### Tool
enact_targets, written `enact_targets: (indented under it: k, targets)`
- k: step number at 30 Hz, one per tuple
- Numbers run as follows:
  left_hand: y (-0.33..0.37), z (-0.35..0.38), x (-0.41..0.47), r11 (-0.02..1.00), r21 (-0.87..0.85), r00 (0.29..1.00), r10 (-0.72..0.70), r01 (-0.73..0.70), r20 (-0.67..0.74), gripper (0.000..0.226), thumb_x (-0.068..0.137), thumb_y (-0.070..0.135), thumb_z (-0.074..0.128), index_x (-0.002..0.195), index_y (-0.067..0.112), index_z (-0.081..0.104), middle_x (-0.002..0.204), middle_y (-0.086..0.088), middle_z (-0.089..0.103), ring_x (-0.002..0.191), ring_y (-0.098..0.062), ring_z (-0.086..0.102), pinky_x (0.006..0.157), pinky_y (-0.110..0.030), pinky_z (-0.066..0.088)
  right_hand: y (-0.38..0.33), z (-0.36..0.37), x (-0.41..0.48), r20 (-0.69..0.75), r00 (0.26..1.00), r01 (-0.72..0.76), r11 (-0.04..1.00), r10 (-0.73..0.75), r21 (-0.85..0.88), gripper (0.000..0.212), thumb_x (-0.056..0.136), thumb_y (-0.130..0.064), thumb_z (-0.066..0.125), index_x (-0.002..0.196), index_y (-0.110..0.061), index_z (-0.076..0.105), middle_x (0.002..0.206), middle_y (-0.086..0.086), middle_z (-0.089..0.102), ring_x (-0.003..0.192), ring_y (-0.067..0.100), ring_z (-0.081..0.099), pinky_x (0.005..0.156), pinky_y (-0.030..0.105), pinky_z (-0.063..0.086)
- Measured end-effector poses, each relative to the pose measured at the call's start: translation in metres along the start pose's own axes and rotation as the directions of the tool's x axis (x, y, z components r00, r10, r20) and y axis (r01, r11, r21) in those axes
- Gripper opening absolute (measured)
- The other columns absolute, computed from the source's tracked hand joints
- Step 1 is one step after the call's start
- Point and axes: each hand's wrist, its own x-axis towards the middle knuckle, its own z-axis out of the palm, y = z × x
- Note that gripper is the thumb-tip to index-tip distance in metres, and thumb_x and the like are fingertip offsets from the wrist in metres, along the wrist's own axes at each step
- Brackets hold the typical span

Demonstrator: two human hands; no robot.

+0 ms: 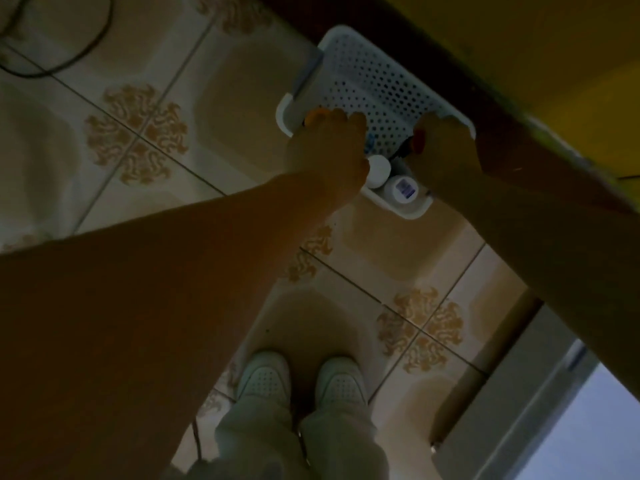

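Roughly halfway on this one, I'd say: the white perforated basket (374, 81) looks to be up off the tiled floor (242, 98) and in my grip, right by the dark edge of the desk (450, 71). It isn't set down anywhere yet, so landing it is what's left. My left hand (329, 147) curls its fingers over the rim on one side, and my right hand (446, 150) clamps the rim on the other, both arms stretched out ahead. The basket's tipped, so the white-capped bottle (378, 171) and the labelled bottle (401, 188) crowd its low end.
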Motion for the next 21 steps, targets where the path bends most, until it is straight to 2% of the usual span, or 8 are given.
enact_targets:
  k: [3, 6, 10, 13, 15, 19, 21]
  targets:
    - [0.002, -0.003, 0.001, 1.000, -0.017, 0.999, 0.008, -0.009, -0.044, 0.038, 0.095, 0.029, 0.051, 0.125, 0.007, 0.044, 0.124, -0.015, 0.049, 0.120, -0.033, 0.043, 0.084, -0.039, 0.041, 0.000, -0.001, -0.003, 0.000, 1.000, 0.022, 1.000, -0.022, 0.010, 0.030, 0.090, -0.007, 0.055, 0.117, 0.003, 0.052, 0.118, 0.027, 0.054, 0.107, 0.037, 0.053, 0.078, 0.039, 0.041]
    - [0.007, -0.017, -0.006, 1.000, -0.001, 0.999, 0.017, -0.017, -0.046, 0.040, 0.096, 0.026, 0.050, 0.130, 0.008, 0.042, 0.126, -0.014, 0.049, 0.118, -0.030, 0.046, 0.080, -0.034, 0.037, -0.006, -0.020, -0.014, 0.042, 0.999, 0.018, 1.000, -0.017, -0.018, 0.042, 0.094, -0.016, 0.054, 0.131, 0.000, 0.044, 0.131, 0.024, 0.047, 0.116, 0.035, 0.049, 0.090, 0.039, 0.040]
    - [0.015, -0.070, -0.030, 1.000, -0.009, 0.999, 0.008, -0.008, -0.045, 0.047, 0.096, 0.027, 0.049, 0.138, 0.010, 0.036, 0.131, -0.013, 0.047, 0.121, -0.029, 0.045, 0.089, -0.037, 0.040, -0.026, -0.080, -0.036, 0.062, 0.997, 0.050, 0.998, -0.047, -0.042, 0.048, 0.095, -0.023, 0.055, 0.136, -0.002, 0.040, 0.135, 0.023, 0.044, 0.121, 0.038, 0.047, 0.096, 0.044, 0.040]
    - [0.021, -0.138, -0.060, 1.000, -0.020, 0.998, -0.001, 0.000, -0.057, 0.052, 0.097, 0.031, 0.048, 0.142, 0.011, 0.032, 0.136, -0.013, 0.043, 0.123, -0.030, 0.044, 0.093, -0.039, 0.040, -0.054, -0.152, -0.062, -0.009, 0.993, 0.115, 0.993, -0.115, -0.016, 0.043, 0.093, -0.020, 0.056, 0.131, -0.002, 0.045, 0.132, 0.023, 0.045, 0.119, 0.038, 0.047, 0.093, 0.043, 0.039]
    - [0.025, -0.194, -0.082, 1.000, -0.014, 0.996, -0.001, 0.000, -0.090, 0.047, 0.097, 0.032, 0.049, 0.137, 0.012, 0.036, 0.133, -0.013, 0.044, 0.121, -0.030, 0.045, 0.093, -0.040, 0.041, -0.078, -0.213, -0.084, -0.039, 0.990, 0.134, 0.991, -0.135, -0.012, 0.047, 0.095, -0.020, 0.056, 0.136, -0.003, 0.041, 0.137, 0.024, 0.039, 0.120, 0.038, 0.044, 0.095, 0.042, 0.037]
    - [0.038, -0.333, -0.134, 0.998, 0.060, 0.976, 0.030, -0.018, -0.215, 0.036, 0.096, 0.032, 0.049, 0.123, 0.010, 0.043, 0.118, -0.014, 0.050, 0.107, -0.032, 0.050, 0.074, -0.040, 0.042, -0.133, -0.361, -0.137, -0.160, 0.970, 0.184, 0.983, -0.180, 0.010, 0.052, 0.096, -0.021, 0.054, 0.142, -0.007, 0.034, 0.142, 0.020, 0.036, 0.112, 0.036, 0.050, 0.088, 0.039, 0.039]
    - [0.047, -0.395, -0.158, 0.995, 0.098, 0.963, 0.027, -0.001, -0.269, 0.037, 0.096, 0.031, 0.050, 0.125, 0.010, 0.043, 0.116, -0.013, 0.051, 0.104, -0.031, 0.051, 0.067, -0.036, 0.038, -0.157, -0.423, -0.159, -0.237, 0.954, 0.191, 0.982, -0.186, -0.005, 0.051, 0.095, -0.022, 0.056, 0.140, -0.008, 0.037, 0.141, 0.018, 0.038, 0.117, 0.035, 0.047, 0.089, 0.038, 0.040]
